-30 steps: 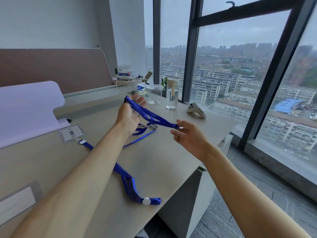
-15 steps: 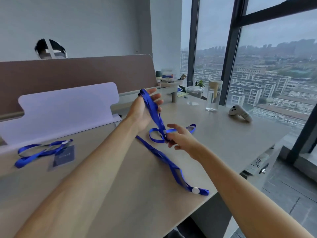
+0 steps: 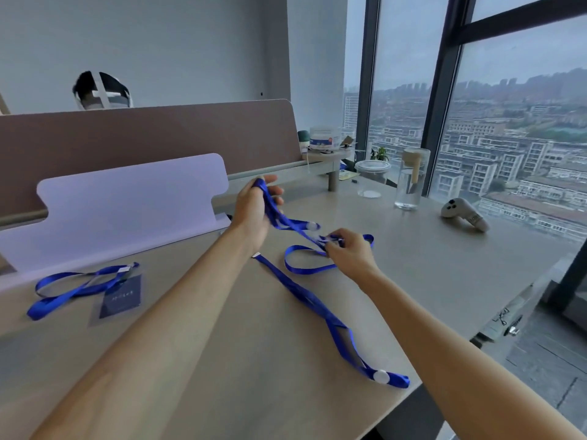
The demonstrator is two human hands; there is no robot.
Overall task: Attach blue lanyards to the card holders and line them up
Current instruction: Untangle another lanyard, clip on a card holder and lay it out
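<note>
1. Your left hand, at frame centre, has its grip curled round the upper bend of the blue lanyard. Your right hand pinches the lower end, where the clip seems to sit, though blur there leaves me unsure. The strap hangs slack between the two grips, just above the counter.
2. Tangling is the main risk. A loose loop lies on the counter just below your right hand, and a second lanyard trails toward the lower right. I cannot tell which strap the loop belongs to. If you lift sharply, you may drag both.
3. The second lanyard's tail rests at the counter's edge in the lower right. A tug on it could slide it off onto the floor.
4. The held strap looks twisted near its white button. If you clip it on that way, the holder may hang crooked.
5. No empty holder shows near your hands; one may be hidden under your left forearm. The finished card holder lies at frame left with its strap attached. A sweep of that forearm could knock it out of line.
6. The water bottle stands at upper right, well apart, but a flicked strap could still reach it.
</note>
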